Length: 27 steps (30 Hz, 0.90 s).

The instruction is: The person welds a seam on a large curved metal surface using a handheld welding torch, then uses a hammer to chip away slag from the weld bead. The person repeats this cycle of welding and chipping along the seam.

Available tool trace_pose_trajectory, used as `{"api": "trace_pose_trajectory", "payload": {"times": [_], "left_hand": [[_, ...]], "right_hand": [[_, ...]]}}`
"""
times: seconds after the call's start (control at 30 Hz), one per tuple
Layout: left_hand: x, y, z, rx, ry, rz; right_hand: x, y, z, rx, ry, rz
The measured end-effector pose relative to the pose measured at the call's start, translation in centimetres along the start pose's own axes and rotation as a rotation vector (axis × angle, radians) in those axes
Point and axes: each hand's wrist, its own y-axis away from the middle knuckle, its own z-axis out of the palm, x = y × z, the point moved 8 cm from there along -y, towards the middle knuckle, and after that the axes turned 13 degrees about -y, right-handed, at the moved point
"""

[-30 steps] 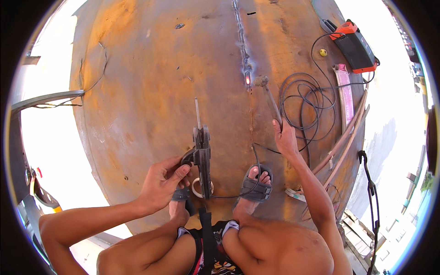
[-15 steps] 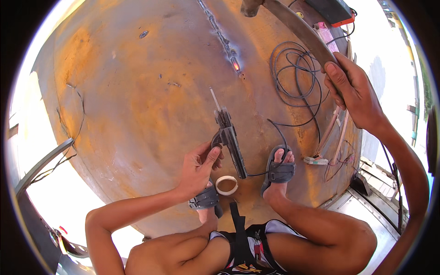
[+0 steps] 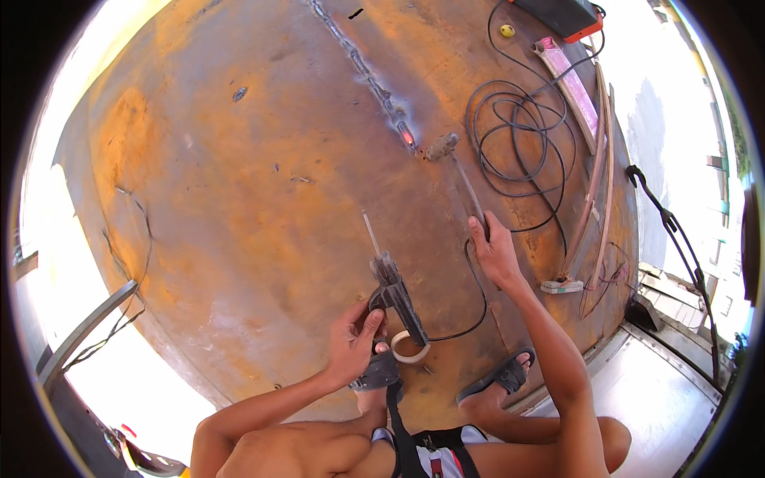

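Observation:
My left hand (image 3: 357, 342) grips a black electrode holder (image 3: 392, 295) with a thin rod (image 3: 369, 229) pointing up from it, over a pale ring (image 3: 410, 355) on the rusty steel surface. My right hand (image 3: 494, 251) is closed round a long hammer (image 3: 466, 179); its lumpy head is just right of the red-hot end (image 3: 409, 137) of a weld seam (image 3: 357, 64). I cannot tell whether the head touches the steel.
A black-and-orange machine (image 3: 550, 17), small yellow ball (image 3: 507, 30), coiled cable (image 3: 498, 131) and pink packet (image 3: 567, 80) lie right, beside wooden strips (image 3: 602, 199). A curved bar (image 3: 88, 334) is left. My sandalled feet are below; a dark strap (image 3: 669, 223) hangs at the right edge.
Half a second ago the hammer was raised high toward the camera; it is now lowered near the glowing seam end. The view has shifted, and my right foot appears lower.

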Motion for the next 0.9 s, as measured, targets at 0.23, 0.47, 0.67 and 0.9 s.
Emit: {"api": "trace_pose_trajectory", "payload": {"times": [0.23, 0.47, 0.67, 0.9], "left_hand": [[-2.2, 1.9, -0.8, 0.174, -0.085, 0.01], [-1.9, 3.3, 1.5, 0.272, -0.026, 0.053], [-1.7, 3.4, 1.9, 0.291, -0.134, 0.134], [-2.1, 2.8, 3.6, 0.255, -0.119, 0.12]], "right_hand": [[-7.7, 0.5, 0.0, 0.103, -0.136, -0.275], [-4.8, -1.0, -0.1, 0.134, 0.089, -0.434], [-8.4, -1.4, -3.0, 0.084, 0.103, -0.264], [-2.2, -3.2, -1.3, 0.039, 0.225, -0.304]]}}
